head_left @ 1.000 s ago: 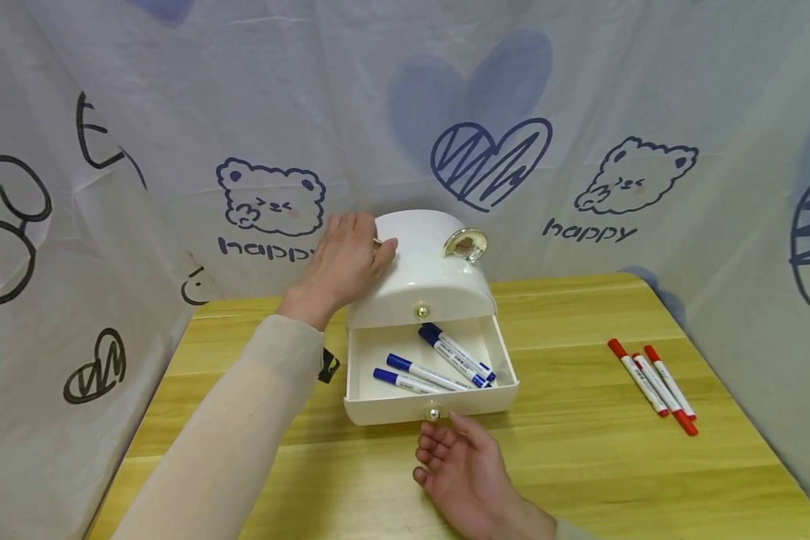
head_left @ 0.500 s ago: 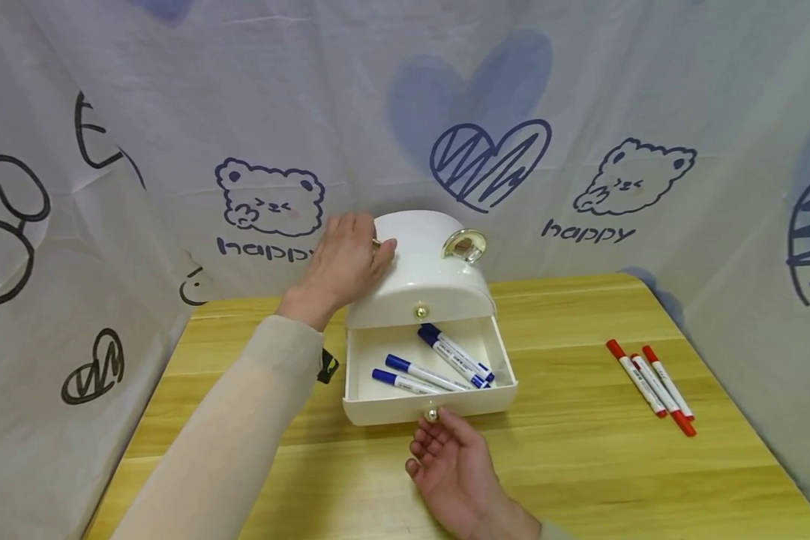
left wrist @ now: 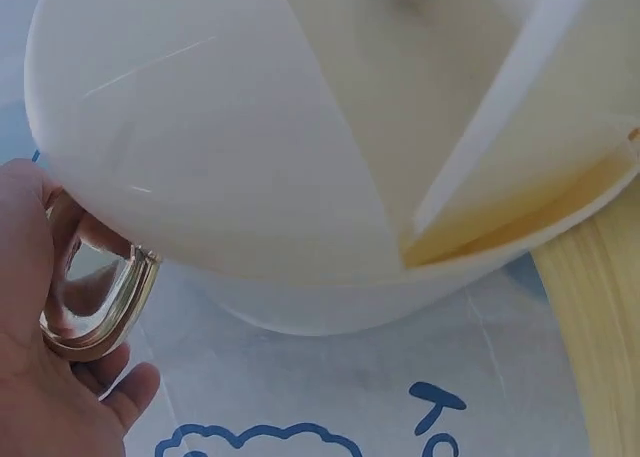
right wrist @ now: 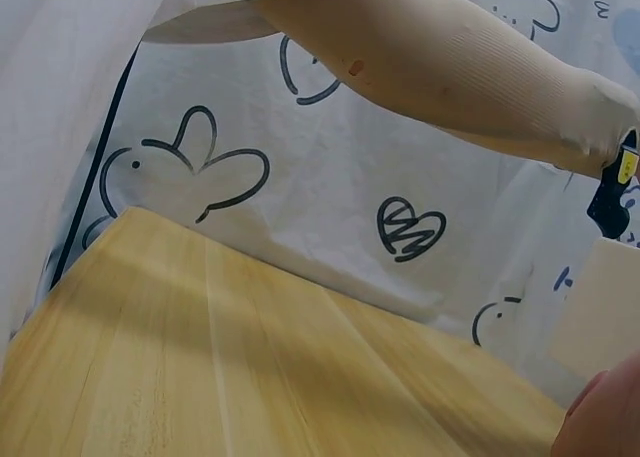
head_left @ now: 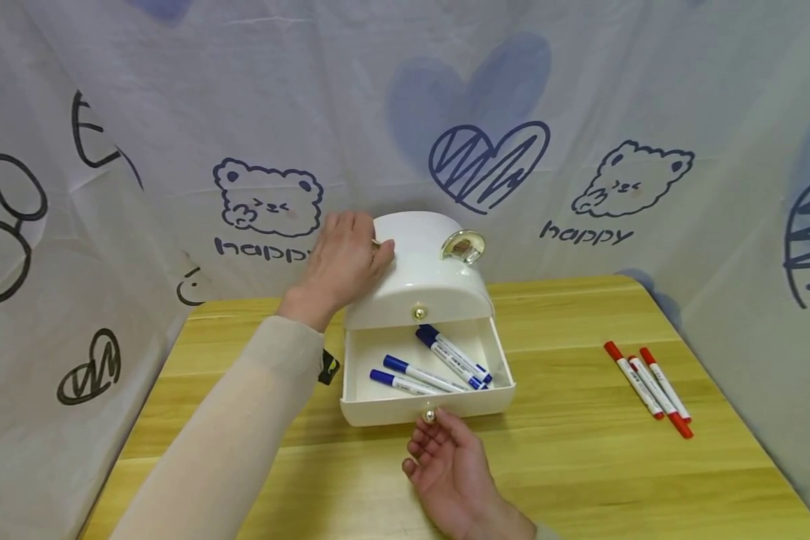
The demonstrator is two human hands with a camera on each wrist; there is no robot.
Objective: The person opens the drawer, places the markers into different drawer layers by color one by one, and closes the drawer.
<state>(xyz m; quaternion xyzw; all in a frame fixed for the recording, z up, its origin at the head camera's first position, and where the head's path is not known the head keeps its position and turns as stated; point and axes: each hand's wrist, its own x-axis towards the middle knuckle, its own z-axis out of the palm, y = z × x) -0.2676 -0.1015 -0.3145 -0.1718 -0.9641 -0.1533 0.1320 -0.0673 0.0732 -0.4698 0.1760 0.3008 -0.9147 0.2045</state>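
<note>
A: How far along does it look?

B: The glossy white plastic drawer (head_left: 378, 412) stands pulled out toward six o'clock from the white dome-topped plastic box (head_left: 418, 259), with four slim blue-capped white markers (head_left: 432, 379) lying inside. Three slim red-capped white markers (head_left: 658, 389) lie outside, at three o'clock from it. So I judge: blue in, red out, drawer not pushed home.

A: And the hands?

B: The left hand (head_left: 346, 259), at ten o'clock, has its grip clamped on a shiny gold loop handle (left wrist: 130, 302). The right hand (head_left: 454, 469), at six o'clock, has its thumb at the round metallic knob (head_left: 429, 415); whether that grip pinches it, I cannot tell.

A: Room to move?

B: Little at twelve o'clock: a printed grey-white curtain (head_left: 378, 112) hangs close behind. Toward three o'clock, a wide stretch of yellow wooden table (head_left: 560, 360) separates drawer and reds, which lie near its edge.
</note>
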